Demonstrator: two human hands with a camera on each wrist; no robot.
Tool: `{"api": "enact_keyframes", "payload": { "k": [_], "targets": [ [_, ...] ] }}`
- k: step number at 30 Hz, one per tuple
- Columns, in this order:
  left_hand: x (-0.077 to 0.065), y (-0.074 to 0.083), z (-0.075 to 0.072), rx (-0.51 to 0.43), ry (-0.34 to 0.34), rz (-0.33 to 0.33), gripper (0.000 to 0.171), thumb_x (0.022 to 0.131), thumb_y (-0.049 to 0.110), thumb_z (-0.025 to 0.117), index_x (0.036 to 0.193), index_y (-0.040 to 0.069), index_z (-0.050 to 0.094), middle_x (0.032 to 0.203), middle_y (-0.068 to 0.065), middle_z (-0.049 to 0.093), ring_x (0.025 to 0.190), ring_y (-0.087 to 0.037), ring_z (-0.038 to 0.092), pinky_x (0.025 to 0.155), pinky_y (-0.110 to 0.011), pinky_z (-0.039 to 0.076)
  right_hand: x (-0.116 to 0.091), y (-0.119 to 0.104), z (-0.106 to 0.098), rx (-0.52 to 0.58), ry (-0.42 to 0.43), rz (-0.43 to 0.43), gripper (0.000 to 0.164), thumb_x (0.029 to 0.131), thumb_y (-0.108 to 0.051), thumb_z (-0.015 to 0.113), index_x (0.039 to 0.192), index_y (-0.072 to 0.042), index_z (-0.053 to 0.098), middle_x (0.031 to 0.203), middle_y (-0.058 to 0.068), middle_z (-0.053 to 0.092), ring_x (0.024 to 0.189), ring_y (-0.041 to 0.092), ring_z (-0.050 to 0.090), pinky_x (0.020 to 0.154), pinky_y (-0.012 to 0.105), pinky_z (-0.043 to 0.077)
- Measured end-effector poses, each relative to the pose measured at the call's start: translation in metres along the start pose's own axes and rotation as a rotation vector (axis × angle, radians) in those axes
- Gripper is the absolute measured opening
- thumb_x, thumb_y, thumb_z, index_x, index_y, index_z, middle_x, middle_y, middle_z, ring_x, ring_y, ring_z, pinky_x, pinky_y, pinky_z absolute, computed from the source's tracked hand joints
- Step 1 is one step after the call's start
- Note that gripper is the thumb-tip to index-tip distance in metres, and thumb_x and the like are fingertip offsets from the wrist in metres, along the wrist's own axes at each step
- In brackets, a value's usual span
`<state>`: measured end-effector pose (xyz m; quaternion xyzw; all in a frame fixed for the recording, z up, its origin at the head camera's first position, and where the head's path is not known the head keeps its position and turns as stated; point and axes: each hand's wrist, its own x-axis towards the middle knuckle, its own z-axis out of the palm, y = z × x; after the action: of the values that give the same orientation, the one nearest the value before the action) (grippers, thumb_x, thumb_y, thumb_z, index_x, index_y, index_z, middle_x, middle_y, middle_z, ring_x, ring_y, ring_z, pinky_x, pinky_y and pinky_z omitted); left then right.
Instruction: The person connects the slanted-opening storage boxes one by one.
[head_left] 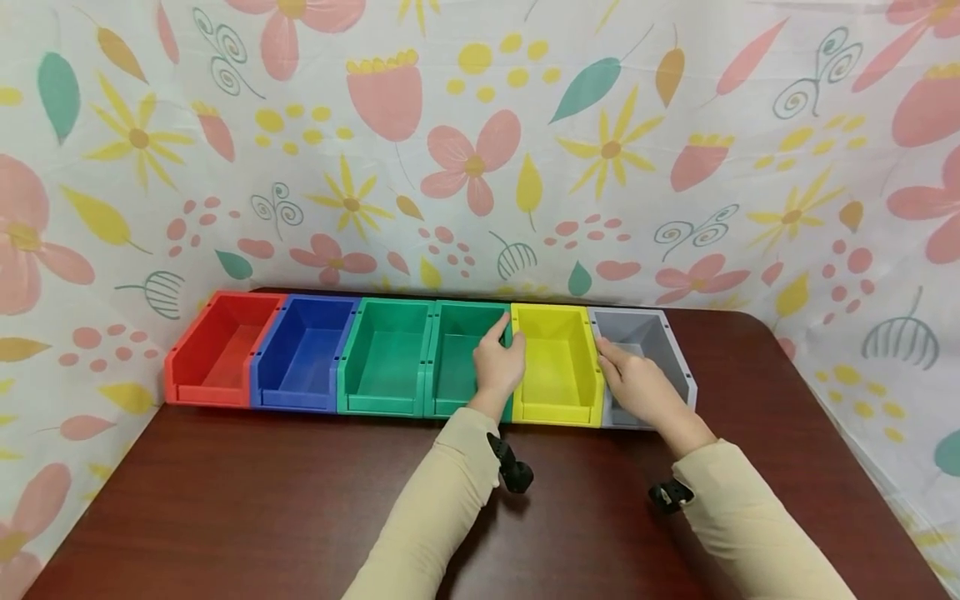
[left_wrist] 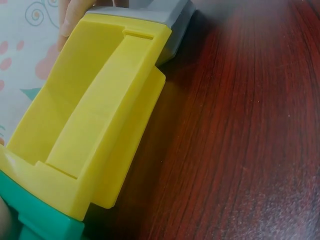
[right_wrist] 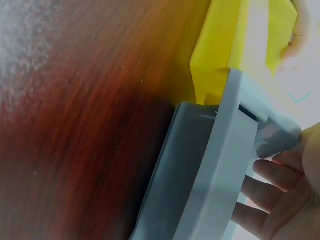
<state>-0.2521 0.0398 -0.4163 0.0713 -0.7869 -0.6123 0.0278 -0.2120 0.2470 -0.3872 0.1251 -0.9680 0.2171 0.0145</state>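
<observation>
A yellow bin (head_left: 555,358) stands in a joined row between a green bin (head_left: 453,358) and a grey bin (head_left: 678,354). My left hand (head_left: 498,365) grips the side walls where the green and yellow bins meet, its thumb on the yellow side. At the yellow bin's other side, my right hand (head_left: 639,385) pinches the walls shared with the grey bin. Several of its fingers (right_wrist: 262,192) reach into the grey bin in the right wrist view. Most of the left hand is out of the left wrist view.
Farther left in the row are another green bin (head_left: 386,358), a blue bin (head_left: 306,358) and a red bin (head_left: 225,350). They stand along the back of a dark brown table (head_left: 262,492). A flower-print cloth (head_left: 480,225) hangs behind it.
</observation>
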Motion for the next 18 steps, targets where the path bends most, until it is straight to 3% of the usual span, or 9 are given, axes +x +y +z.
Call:
{"api": "enact_keyframes", "payload": {
  "k": [1,3,6,8,10,12,14,16,18],
  "targets": [
    [0.0,0.0,0.0,0.0,0.0,-0.001,0.047,0.097,0.03,0.051,0.143,0.028,0.043,0.043,0.001,0.04,0.032,-0.015,0.025,0.034,-0.024,0.03,0.0,-0.001,-0.001,-0.003,-0.004,0.012,0.051,0.102,-0.026,0.041,0.145,-0.002,0.034,0.141,0.023,0.044,0.12,0.038,0.053,0.086,0.048,0.05],
    [0.001,0.001,0.0,0.007,0.001,-0.004,0.047,0.097,0.03,0.051,0.143,0.028,0.043,0.043,0.001,0.04,0.032,-0.015,0.025,0.034,-0.024,0.03,0.002,-0.004,-0.003,0.005,-0.046,0.047,0.058,0.1,-0.036,0.043,0.147,-0.004,0.031,0.133,0.026,0.052,0.094,0.037,0.064,0.071,0.04,0.05],
    [0.0,0.0,0.001,0.017,0.001,-0.009,0.046,0.097,0.03,0.051,0.143,0.029,0.043,0.043,0.001,0.039,0.032,-0.015,0.025,0.034,-0.024,0.029,0.002,-0.006,-0.006,-0.014,-0.096,0.073,0.072,0.094,-0.047,0.052,0.147,-0.003,0.03,0.13,0.028,0.054,0.069,0.029,0.061,0.06,0.033,0.044],
    [0.0,0.001,0.002,0.022,0.001,-0.002,0.046,0.097,0.03,0.051,0.143,0.029,0.043,0.043,0.001,0.039,0.032,-0.015,0.024,0.034,-0.025,0.029,0.004,-0.008,-0.009,-0.024,-0.116,0.073,0.078,0.09,-0.048,0.057,0.146,-0.001,0.03,0.128,0.029,0.055,0.067,0.028,0.06,0.059,0.032,0.044],
    [0.0,0.001,0.001,0.022,-0.005,0.002,0.047,0.097,0.03,0.05,0.143,0.029,0.043,0.043,0.001,0.039,0.032,-0.015,0.024,0.033,-0.025,0.029,0.005,-0.01,-0.011,-0.043,-0.113,0.061,0.078,0.088,-0.045,0.061,0.145,0.001,0.032,0.134,0.028,0.049,0.088,0.03,0.065,0.066,0.033,0.046],
    [0.0,0.002,0.001,0.023,-0.01,0.001,0.047,0.097,0.031,0.05,0.143,0.029,0.042,0.043,0.001,0.039,0.032,-0.015,0.024,0.033,-0.025,0.029,0.006,-0.011,-0.013,-0.042,-0.121,0.063,0.077,0.088,-0.042,0.062,0.145,0.002,0.032,0.135,0.028,0.049,0.094,0.031,0.064,0.067,0.034,0.047],
    [0.001,0.002,0.0,0.02,-0.012,0.0,0.047,0.097,0.03,0.05,0.143,0.029,0.042,0.043,0.001,0.039,0.032,-0.015,0.024,0.033,-0.025,0.029,0.007,-0.011,-0.013,-0.034,-0.129,0.063,0.076,0.089,-0.041,0.062,0.145,0.002,0.032,0.134,0.029,0.049,0.083,0.029,0.063,0.065,0.033,0.046],
    [0.001,0.001,0.0,0.023,-0.009,-0.001,0.047,0.097,0.03,0.05,0.143,0.029,0.042,0.043,0.0,0.039,0.032,-0.015,0.025,0.034,-0.025,0.03,0.007,-0.011,-0.013,-0.021,-0.132,0.067,0.076,0.089,-0.04,0.062,0.145,0.001,0.032,0.122,0.03,0.058,0.062,0.022,0.056,0.06,0.031,0.043],
    [0.003,0.001,0.0,0.027,-0.004,0.0,0.046,0.097,0.03,0.05,0.143,0.029,0.043,0.043,0.0,0.039,0.032,-0.015,0.024,0.034,-0.025,0.03,0.008,-0.012,-0.012,-0.011,-0.132,0.077,0.074,0.09,-0.039,0.062,0.146,0.0,0.032,0.093,0.025,0.067,0.047,0.017,0.041,0.052,0.03,0.04]
  ]
}}
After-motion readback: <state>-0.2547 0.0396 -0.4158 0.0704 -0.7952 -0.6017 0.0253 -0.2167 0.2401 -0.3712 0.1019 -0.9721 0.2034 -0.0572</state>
